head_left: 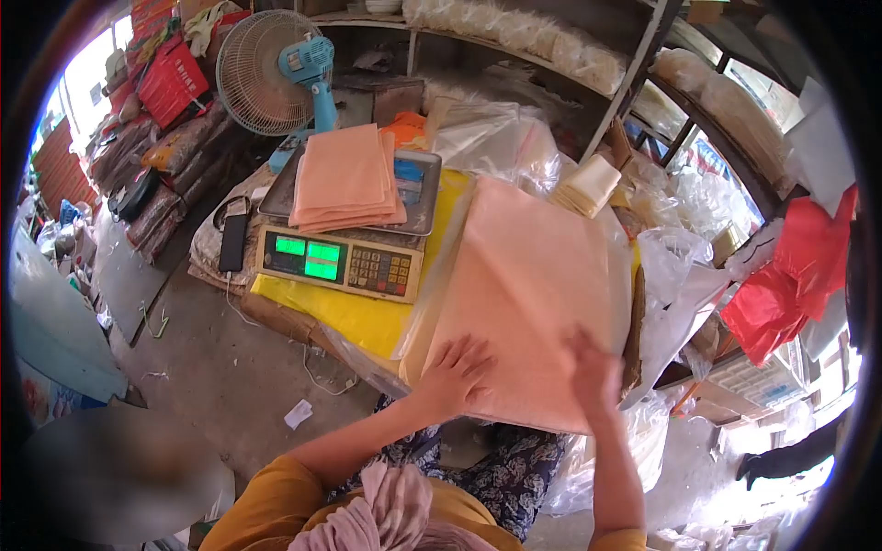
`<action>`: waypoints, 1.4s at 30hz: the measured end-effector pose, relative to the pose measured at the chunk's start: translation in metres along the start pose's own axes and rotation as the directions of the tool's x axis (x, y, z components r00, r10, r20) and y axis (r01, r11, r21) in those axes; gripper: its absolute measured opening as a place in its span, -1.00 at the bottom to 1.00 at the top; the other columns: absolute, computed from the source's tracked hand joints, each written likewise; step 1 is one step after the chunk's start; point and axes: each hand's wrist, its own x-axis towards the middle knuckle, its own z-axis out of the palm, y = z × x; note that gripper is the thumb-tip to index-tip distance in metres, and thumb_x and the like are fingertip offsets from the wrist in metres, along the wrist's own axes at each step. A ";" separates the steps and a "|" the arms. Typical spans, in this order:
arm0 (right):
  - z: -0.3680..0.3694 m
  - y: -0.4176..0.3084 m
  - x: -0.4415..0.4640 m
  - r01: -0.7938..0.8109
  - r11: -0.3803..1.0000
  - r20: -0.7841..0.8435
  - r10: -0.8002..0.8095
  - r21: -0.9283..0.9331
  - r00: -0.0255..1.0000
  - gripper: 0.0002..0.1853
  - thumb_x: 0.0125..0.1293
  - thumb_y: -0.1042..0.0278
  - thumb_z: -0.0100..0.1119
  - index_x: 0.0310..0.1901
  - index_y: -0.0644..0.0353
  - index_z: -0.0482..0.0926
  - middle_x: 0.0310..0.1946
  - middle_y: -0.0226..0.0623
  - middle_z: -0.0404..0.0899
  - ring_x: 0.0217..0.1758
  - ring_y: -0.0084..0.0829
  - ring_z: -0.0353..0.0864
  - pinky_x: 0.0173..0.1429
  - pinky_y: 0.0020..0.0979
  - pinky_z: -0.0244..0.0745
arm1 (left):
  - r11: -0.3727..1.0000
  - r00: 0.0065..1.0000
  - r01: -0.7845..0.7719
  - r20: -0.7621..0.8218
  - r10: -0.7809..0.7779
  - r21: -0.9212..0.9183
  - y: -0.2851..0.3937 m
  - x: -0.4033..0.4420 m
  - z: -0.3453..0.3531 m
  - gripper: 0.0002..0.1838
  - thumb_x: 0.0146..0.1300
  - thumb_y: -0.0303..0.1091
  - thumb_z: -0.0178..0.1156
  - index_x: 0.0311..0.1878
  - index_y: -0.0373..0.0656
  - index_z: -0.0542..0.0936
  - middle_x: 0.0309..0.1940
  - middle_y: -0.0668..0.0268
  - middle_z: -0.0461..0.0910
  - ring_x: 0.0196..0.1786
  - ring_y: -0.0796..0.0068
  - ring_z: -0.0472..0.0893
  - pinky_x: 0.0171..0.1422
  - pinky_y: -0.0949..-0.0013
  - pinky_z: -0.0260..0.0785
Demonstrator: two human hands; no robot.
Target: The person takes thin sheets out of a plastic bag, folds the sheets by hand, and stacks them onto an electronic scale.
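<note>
Head view's got a big pink sheet (533, 285) laid out flat just to the right of a scale (337, 264), and a pile of smaller pink pieces (343, 174) sits on the scale's metal tray (422, 207). The left hand (457, 367) is palm-down on the sheet's near left part, fingers spread, grip released; the right hand (594, 369) is at the near right side (blurry, so can't tell its grip).

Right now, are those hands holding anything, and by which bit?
Nothing that I can see. The left hand lies spread on the peach sheet. The right hand is blurred over its other side, so I can't tell whether it's touching.
</note>
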 end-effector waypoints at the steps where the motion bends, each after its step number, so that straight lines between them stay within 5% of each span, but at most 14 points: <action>1: -0.028 -0.011 0.011 -0.065 0.998 -0.090 0.065 0.004 0.994 -0.69 0.14 0.55 0.06 -0.05 0.20 0.57 -0.15 -0.08 0.61 -0.07 -0.23 0.60 -0.03 -0.27 0.48 | 1.000 1.000 -0.005 -0.003 0.005 0.001 -0.001 -0.001 0.000 -0.42 0.16 -0.11 0.17 0.24 -0.08 0.38 0.31 0.08 0.22 0.37 -0.08 0.16 0.39 -0.07 0.01; 4: -0.080 -0.054 0.011 0.132 0.947 -0.190 -0.193 -0.293 0.963 -0.49 -0.09 0.70 0.03 0.01 0.18 0.52 -0.14 -0.19 0.61 -0.23 -0.25 0.64 -0.12 -0.31 0.53 | 1.000 0.996 0.002 0.087 -0.001 -0.013 -0.005 0.001 -0.004 -0.35 0.18 -0.07 0.15 0.31 -0.09 0.28 0.38 0.07 0.12 0.40 -0.03 0.12 0.43 -0.04 -0.06; 9: -0.038 -0.045 -0.031 0.373 0.917 -0.119 -0.390 -0.140 0.913 -0.51 -0.07 0.66 0.00 -0.01 0.18 0.51 -0.20 -0.20 0.61 -0.36 -0.22 0.61 -0.23 -0.23 0.52 | 0.721 0.904 0.247 -0.115 -0.412 -0.647 -0.022 0.010 -0.010 -0.36 0.12 -0.29 0.19 0.26 -0.28 0.27 0.31 0.00 0.20 0.34 0.04 0.22 0.37 0.15 0.14; 13: -0.067 -0.015 -0.004 -0.024 0.955 -0.016 0.020 -0.295 1.000 -0.67 0.12 0.68 -0.09 -0.13 0.25 0.60 -0.28 -0.05 0.60 -0.31 -0.09 0.62 -0.25 -0.31 0.53 | 0.897 0.994 0.106 0.036 -0.100 -0.429 -0.035 0.006 0.000 -0.33 0.12 -0.30 0.23 0.33 -0.07 0.27 0.36 0.06 0.15 0.39 -0.02 0.14 0.41 0.05 0.04; 16: -0.137 -0.001 0.044 -0.537 0.838 -0.277 0.496 -0.093 0.823 -0.69 0.25 0.61 -0.15 -0.10 0.25 0.60 -0.28 -0.08 0.62 -0.28 -0.32 0.61 -0.16 -0.35 0.48 | 0.993 0.975 -0.103 0.193 0.113 -0.060 -0.006 0.007 0.002 -0.47 0.24 -0.17 0.09 0.30 0.06 0.33 0.38 0.18 0.14 0.40 -0.01 0.13 0.44 -0.02 -0.04; 17: -0.141 0.063 0.046 -0.101 0.966 -0.630 0.234 0.240 0.740 -0.70 0.28 0.57 -0.12 -0.04 0.24 0.57 -0.21 -0.16 0.63 -0.14 -0.44 0.59 -0.06 -0.40 0.46 | 0.992 0.974 -0.105 0.196 0.116 -0.065 -0.005 0.006 0.002 -0.47 0.24 -0.17 0.09 0.30 0.06 0.33 0.38 0.18 0.14 0.40 -0.01 0.13 0.44 -0.02 -0.04; 18: -0.179 0.038 0.049 -0.158 0.986 -0.740 0.072 -0.046 0.668 -0.71 0.36 0.49 -0.10 0.04 0.23 0.54 -0.17 -0.26 0.61 -0.10 -0.48 0.58 -0.01 -0.42 0.45 | 0.993 0.977 -0.113 0.177 0.116 -0.027 -0.003 0.005 0.003 -0.49 0.26 -0.12 0.04 0.30 0.10 0.34 0.38 0.19 0.14 0.41 0.00 0.13 0.44 -0.06 -0.08; 26: -0.248 -0.007 0.025 -0.259 0.958 -0.824 0.047 -0.122 0.564 -0.70 0.39 0.30 -0.03 0.04 0.21 0.55 -0.16 -0.38 0.64 -0.11 -0.47 0.61 -0.01 -0.43 0.45 | 0.991 0.977 -0.132 0.170 0.125 0.033 -0.003 0.009 0.003 -0.45 0.28 -0.06 0.01 0.33 0.04 0.29 0.39 0.17 0.13 0.42 -0.04 0.10 0.43 -0.06 -0.09; 28: -0.212 0.018 -0.012 -0.277 0.782 -0.535 -0.084 -0.558 0.841 -0.74 0.32 0.38 0.00 -0.02 0.21 0.57 -0.14 -0.33 0.64 -0.08 -0.38 0.62 -0.01 -0.39 0.47 | 0.950 0.978 0.110 0.202 -0.052 -0.291 -0.003 0.014 -0.003 -0.34 0.21 -0.07 0.12 0.34 -0.12 0.24 0.37 0.10 0.13 0.41 -0.03 0.11 0.43 -0.02 -0.06; 29: -0.187 -0.014 -0.010 0.262 0.894 -0.357 -0.394 -0.365 0.847 -0.76 0.26 0.46 0.00 -0.08 0.22 0.59 -0.15 -0.26 0.64 -0.05 -0.29 0.62 0.00 -0.33 0.49 | 0.950 0.980 0.104 0.193 -0.048 -0.295 -0.002 0.016 -0.002 -0.34 0.21 -0.07 0.12 0.34 -0.12 0.24 0.37 0.10 0.13 0.41 -0.03 0.11 0.43 -0.02 -0.06; 30: -0.174 -0.044 -0.011 0.355 0.896 -0.147 -0.401 -0.266 0.904 -0.77 0.18 0.55 0.02 -0.14 0.23 0.59 -0.18 -0.20 0.63 -0.05 -0.20 0.61 0.02 -0.30 0.50 | 0.871 0.980 0.159 -0.035 -0.197 -0.465 0.001 0.019 0.000 -0.27 0.13 -0.16 0.20 0.35 -0.17 0.21 0.36 0.06 0.15 0.40 -0.02 0.13 0.43 -0.04 -0.06; 34: -0.072 -0.029 -0.047 0.584 0.764 -0.048 -0.617 -0.273 0.785 -0.65 0.00 0.53 0.13 -0.09 0.16 0.59 -0.06 -0.29 0.55 0.00 -0.29 0.59 -0.04 -0.32 0.58 | 0.908 0.763 -0.111 -0.620 -0.182 -0.403 0.004 0.041 -0.027 -0.30 0.03 -0.42 0.26 0.31 -0.13 0.29 0.31 0.08 0.24 0.34 0.01 0.24 0.42 -0.05 -0.01; 37: -0.036 -0.035 -0.079 0.454 0.832 0.077 -0.454 -0.319 0.888 -0.64 0.03 0.49 0.14 -0.06 0.14 0.58 0.02 -0.28 0.51 0.10 -0.29 0.53 0.12 -0.21 0.49 | 0.969 0.954 -0.246 -0.175 0.244 0.011 -0.024 0.025 -0.037 -0.50 0.05 -0.55 0.18 0.13 -0.07 0.48 0.21 0.18 0.38 0.30 0.10 0.30 0.40 -0.09 0.03; 42: -0.050 0.021 -0.098 0.258 0.966 0.392 -0.236 -0.003 0.889 -0.58 0.09 0.42 0.21 0.05 0.19 0.51 0.04 -0.19 0.53 0.08 -0.18 0.55 0.21 -0.16 0.39 | 0.925 0.989 -0.105 0.063 0.137 -0.365 -0.051 0.007 -0.033 -0.76 0.12 -0.54 0.09 -0.15 -0.06 0.60 -0.03 0.25 0.57 0.06 0.21 0.52 0.22 0.16 0.29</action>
